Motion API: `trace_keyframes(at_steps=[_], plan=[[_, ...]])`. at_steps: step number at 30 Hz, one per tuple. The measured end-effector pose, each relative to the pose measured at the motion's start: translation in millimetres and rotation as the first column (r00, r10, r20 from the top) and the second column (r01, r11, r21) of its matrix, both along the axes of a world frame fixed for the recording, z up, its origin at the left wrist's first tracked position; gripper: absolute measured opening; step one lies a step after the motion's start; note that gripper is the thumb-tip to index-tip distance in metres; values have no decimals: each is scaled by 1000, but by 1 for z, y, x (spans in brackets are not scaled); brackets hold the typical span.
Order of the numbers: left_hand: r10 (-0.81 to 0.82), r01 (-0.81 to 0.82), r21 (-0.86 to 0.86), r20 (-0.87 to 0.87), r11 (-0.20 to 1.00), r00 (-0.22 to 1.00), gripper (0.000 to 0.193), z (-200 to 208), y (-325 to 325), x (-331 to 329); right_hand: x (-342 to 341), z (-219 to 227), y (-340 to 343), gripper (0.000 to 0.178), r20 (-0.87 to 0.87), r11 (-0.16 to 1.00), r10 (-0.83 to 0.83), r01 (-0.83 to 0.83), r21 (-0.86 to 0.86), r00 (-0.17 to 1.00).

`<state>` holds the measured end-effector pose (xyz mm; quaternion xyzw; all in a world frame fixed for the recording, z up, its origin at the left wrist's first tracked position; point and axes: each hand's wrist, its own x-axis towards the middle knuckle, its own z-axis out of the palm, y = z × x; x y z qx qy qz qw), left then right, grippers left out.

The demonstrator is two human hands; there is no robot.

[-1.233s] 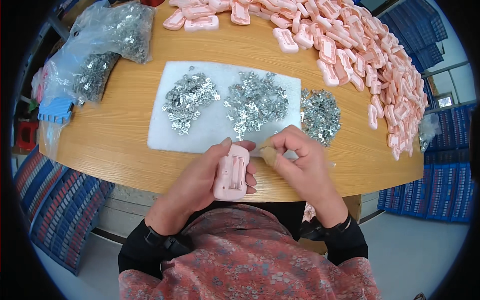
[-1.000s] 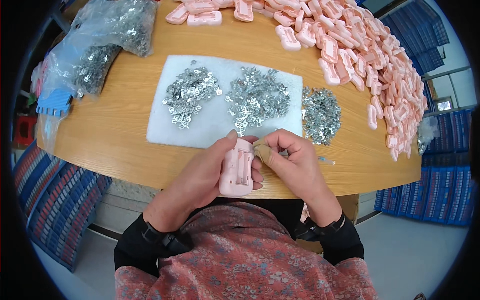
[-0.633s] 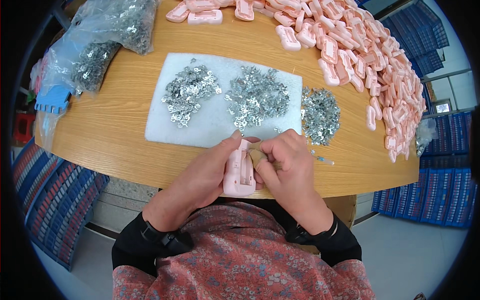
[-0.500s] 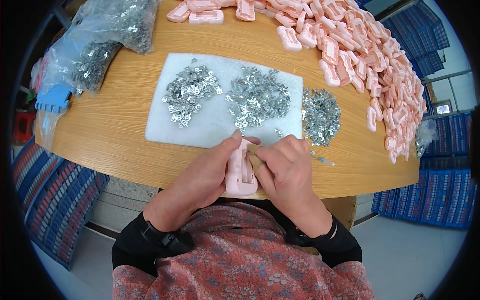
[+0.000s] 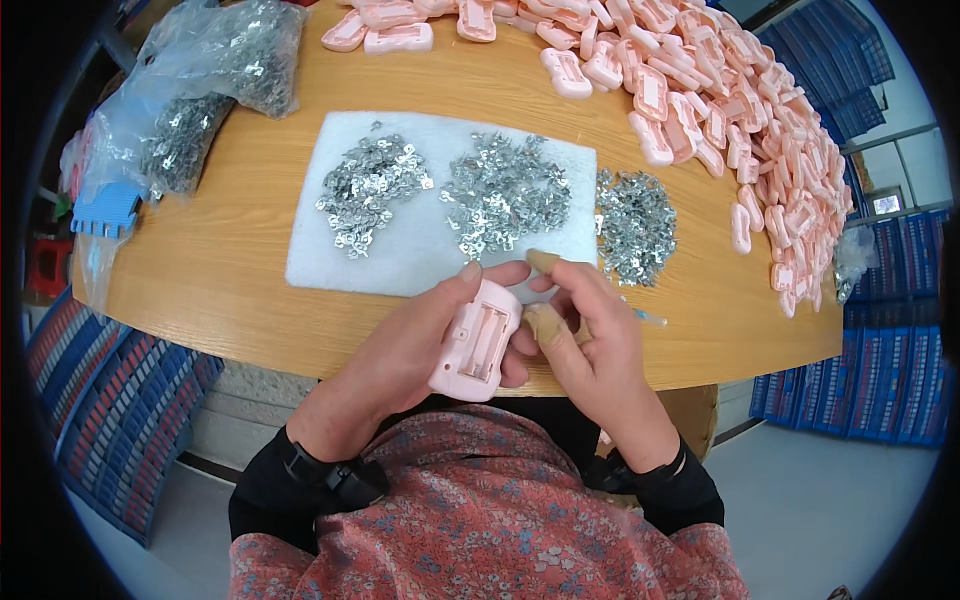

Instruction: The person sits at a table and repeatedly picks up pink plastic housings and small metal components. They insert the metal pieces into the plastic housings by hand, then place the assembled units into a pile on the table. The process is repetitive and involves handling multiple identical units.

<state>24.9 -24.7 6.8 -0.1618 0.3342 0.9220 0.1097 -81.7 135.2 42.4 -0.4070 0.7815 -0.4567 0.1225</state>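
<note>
My left hand [image 5: 415, 335] grips a pale pink plastic casing [image 5: 462, 362], its long rectangular recess facing up and tilted a little. Close to the casing's right side, my right hand [image 5: 605, 355] has its thumb and index finger spread, with nothing visible between them. Tan coverings wrap the tips of that thumb and finger. Just beyond both hands lies a white foam pad [image 5: 305, 262]. It bears a left heap of small silvery metal clips [image 5: 365, 195] and a second heap of clips [image 5: 505, 195]. A third clip heap [image 5: 637, 225] rests beside the pad's right edge.
Many more pink casings [image 5: 690, 110] are piled along the far and right side of the wooden table [image 5: 200, 310]. At the far left, clear bags of metal parts [image 5: 262, 65] sit near a blue toothed piece [image 5: 105, 210]. Blue racks [image 5: 115, 420] stand beyond the table edges.
My right hand has drawn away from the casing's recess and its fingers have spread. The left hand has tilted the casing, turning its far end to the right.
</note>
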Motion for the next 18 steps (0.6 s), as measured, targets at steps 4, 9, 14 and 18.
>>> trace_keyframes(at_steps=[4, 9, 14, 18], plan=[[-56, 56, -9, -83, 998, 995, 56, 1, 0, 2, -7, -4, 1, 22, 763, 988, 139, -40, -148, 631], [83, -126, -448, -114, 885, 990, 45, -6, 7, 7, -13, -11, 2, 21, 796, 997, 76, -34, -70, 601], [5, -98, -687, -136, 720, 991, 39, 9, 7, 8, -14, -15, 6, 22, 796, 998, 67, -47, -48, 602], [-56, -77, -824, -131, 562, 990, 42, 11, 10, 7, -13, -16, 7, 21, 796, 998, 64, -31, -57, 602]])
